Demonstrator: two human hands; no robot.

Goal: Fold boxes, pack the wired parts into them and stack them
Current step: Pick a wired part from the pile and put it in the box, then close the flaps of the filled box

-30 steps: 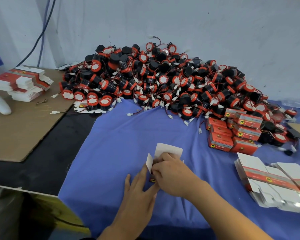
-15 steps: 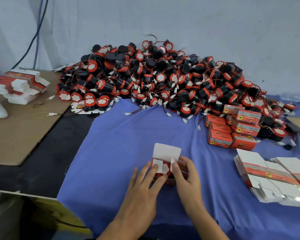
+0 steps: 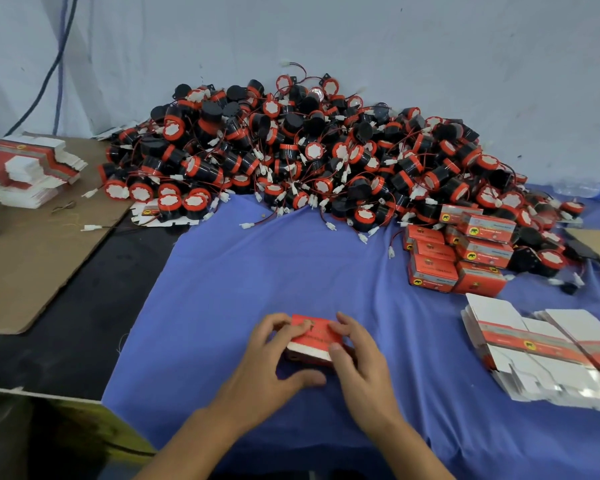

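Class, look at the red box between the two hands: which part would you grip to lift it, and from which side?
Its left and right ends, from above, probably: the red box lies flat, broad face up, and the left hand and right hand flank those ends.

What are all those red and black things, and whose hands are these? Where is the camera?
There is no machine here, just a person's two bare hands. The camera sits on the person's head and looks down, so you see what they see. The left hand and the right hand both hold a small red box on a blue cloth. Its lid looks pressed down, though the fingers hide part of it. Behind is a big pile of round black-and-red parts with thin wires. On the right sit finished red boxes, stacked up, and nearer lie flat boxes not yet folded. Far left, a second flat stack lies on brown cardboard.
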